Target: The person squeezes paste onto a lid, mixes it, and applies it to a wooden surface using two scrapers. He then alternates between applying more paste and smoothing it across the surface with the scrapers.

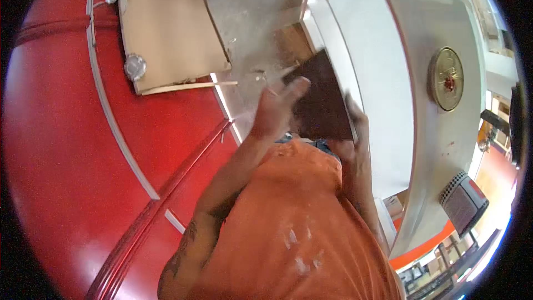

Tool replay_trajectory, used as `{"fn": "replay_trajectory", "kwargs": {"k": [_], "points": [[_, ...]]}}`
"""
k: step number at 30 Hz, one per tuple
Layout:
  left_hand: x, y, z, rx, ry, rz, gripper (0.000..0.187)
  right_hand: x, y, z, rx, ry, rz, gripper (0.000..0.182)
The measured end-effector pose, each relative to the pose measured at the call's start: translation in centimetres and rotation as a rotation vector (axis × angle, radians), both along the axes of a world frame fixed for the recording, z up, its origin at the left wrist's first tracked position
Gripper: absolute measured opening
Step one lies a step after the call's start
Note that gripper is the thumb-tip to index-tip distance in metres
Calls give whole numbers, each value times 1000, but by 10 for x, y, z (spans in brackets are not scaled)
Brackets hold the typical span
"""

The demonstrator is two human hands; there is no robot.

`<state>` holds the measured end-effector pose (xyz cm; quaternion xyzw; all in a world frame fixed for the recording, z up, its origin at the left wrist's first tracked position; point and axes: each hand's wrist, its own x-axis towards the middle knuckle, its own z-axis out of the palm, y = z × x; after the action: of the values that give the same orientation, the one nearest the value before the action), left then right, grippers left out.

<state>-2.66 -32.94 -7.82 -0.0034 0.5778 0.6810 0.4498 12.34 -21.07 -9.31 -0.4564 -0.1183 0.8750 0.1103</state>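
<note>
A flat dark brown panel (322,100) is held upright in front of my waist, just beyond the hem of my orange shirt (294,205). Along its right edge my right hand (358,125) grips it, palm against the side and fingers partly hidden. My left hand (275,111), smeared by motion, is at the panel's left edge with its fingers stretched out and overlapping the dark face in this view. Close beside my right hand stands a white panelled surface (383,78).
At left is a glossy red wall (55,133) with moulding. A tan board (172,28) carries a round metal lid-like piece (135,67) at its corner. To the right, a grey countertop (427,150) holds a gold round tin (447,79) and a printed packet (464,203). Concrete floor (250,11) lies ahead.
</note>
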Motion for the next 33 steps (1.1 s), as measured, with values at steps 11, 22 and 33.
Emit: {"fn": "replay_trajectory", "kwargs": {"k": [11,22,33], "points": [[8,-70,-65,104,-199,627,35,-44,-24,-78,1780,288,722,46],[96,-142,-228,-418,248,816,40,26,-58,-210,312,156,332,39],[158,-170,-245,-438,515,-291,39,70,-61,-193,965,-282,171,39]]}}
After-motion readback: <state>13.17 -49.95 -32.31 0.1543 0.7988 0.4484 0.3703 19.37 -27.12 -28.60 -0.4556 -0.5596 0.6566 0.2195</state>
